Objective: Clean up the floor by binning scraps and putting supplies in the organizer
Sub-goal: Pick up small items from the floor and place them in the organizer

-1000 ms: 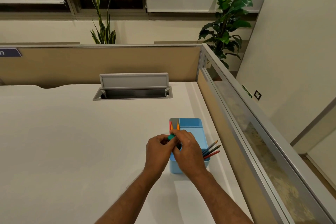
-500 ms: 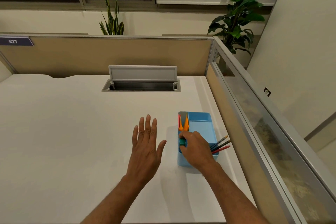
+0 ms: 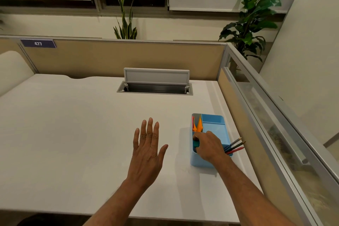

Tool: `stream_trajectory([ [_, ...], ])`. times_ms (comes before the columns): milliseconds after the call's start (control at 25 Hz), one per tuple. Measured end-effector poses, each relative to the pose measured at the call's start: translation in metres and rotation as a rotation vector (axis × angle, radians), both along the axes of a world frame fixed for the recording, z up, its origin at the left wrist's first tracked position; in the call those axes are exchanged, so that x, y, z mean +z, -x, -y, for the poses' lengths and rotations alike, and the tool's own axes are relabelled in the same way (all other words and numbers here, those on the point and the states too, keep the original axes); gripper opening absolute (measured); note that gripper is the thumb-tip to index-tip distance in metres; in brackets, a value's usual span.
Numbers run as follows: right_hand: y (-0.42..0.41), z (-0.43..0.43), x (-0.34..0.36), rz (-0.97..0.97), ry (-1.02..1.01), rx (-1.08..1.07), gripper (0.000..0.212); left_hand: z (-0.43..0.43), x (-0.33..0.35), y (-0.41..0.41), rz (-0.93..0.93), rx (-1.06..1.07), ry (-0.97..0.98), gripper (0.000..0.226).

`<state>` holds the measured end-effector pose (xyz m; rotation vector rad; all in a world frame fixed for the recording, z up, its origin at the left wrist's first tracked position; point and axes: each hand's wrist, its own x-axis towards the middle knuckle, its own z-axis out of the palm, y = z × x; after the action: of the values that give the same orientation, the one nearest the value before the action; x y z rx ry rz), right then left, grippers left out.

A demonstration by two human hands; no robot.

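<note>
So the blue plastic organizer [image 3: 214, 128] sits on the white tabletop [image 3: 73, 134] over by its right edge, just beside the tan partition panel [image 3: 236, 115], with the grey cable-tray flap [image 3: 156, 77] further back toward the middle. Inside it, the orange and red folded paper pieces [image 3: 197, 125] are in the back-left compartment, the small teal object [image 3: 196, 144] is in the slot in front of that, and three wooden colour pencils [image 3: 235, 146] poke out to the right. The right hand [image 3: 209, 146] is on top of the organizer, the left hand [image 3: 148, 150] is over the tabletop well to its left.

White desk [image 3: 77, 134]; blue organizer [image 3: 217, 126] near its right edge
</note>
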<state>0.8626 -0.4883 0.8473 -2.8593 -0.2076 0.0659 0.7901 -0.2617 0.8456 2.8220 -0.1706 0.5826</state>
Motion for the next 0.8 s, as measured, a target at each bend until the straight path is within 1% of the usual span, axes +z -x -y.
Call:
stream_trajectory([
  [120,0.007,-0.001,0.007,0.006,-0.01,-0.036,0.034,-0.008,0.005,0.012,0.018,0.0,0.0,0.072],
  [200,0.023,-0.005,0.014,0.034,-0.128,-0.102,0.042,-0.014,0.012,0.021,0.049,-0.004,0.013,0.072],
  [240,0.034,-0.009,0.02,0.081,-0.214,-0.138,0.043,-0.019,0.016,0.027,0.061,-0.004,0.017,0.072],
  [320,0.063,-0.019,0.035,0.242,-0.347,-0.179,0.038,-0.029,0.027,0.043,0.083,-0.008,0.018,0.072],
  [400,0.099,-0.032,0.051,0.393,-0.396,-0.171,0.035,-0.041,0.04,0.063,0.106,-0.023,0.026,0.072],
  [480,0.139,-0.046,0.066,0.472,-0.434,-0.185,0.038,-0.053,0.056,0.088,0.125,-0.042,0.04,0.072],
  [560,0.184,-0.061,0.075,0.48,-0.452,-0.228,0.042,-0.067,0.071,0.119,0.144,-0.059,0.056,0.072],
  [680,0.257,-0.094,0.087,0.485,-0.409,-0.254,0.042,-0.091,0.089,0.176,0.18,-0.092,0.058,0.073],
  [800,0.324,-0.129,0.099,0.612,-0.362,-0.23,0.047,-0.118,0.103,0.228,0.239,-0.136,0.045,0.074],
])
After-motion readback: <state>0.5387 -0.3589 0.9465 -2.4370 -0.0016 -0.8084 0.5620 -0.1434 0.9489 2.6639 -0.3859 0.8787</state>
